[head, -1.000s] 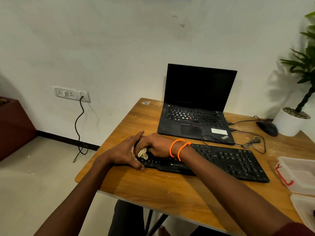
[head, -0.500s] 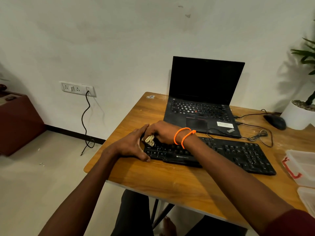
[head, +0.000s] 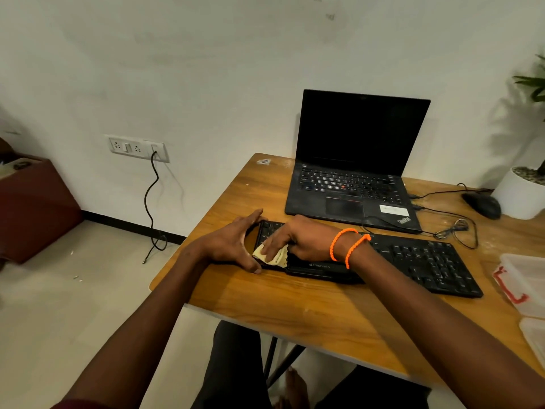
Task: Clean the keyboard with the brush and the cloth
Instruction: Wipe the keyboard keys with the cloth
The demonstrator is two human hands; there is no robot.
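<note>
A wooden worktop [head: 295, 308] is standing against a white wall, its near edge closest to the person. On it, nearest the viewer, a black keyboard [head: 418, 261] is lying slantwise, its left end towards the worktop's left edge. The left hand [head: 233, 243] is bracing that left end, thumb on the near corner and fingers [head: 253, 215] held together, reaching round the far corner. The right hand [head: 298, 240], orange bands on its wrist, is pressing a pale cloth [head: 275, 255] onto the leftmost keys, its fingers curling over the cloth. To the right, clear plastic containers [head: 525, 278] are sitting at the edge. Further back an open laptop [head: 354, 172] with a dark screen is standing, with a black mouse [head: 482, 205] and a white plant pot [head: 519, 193] beyond.
</note>
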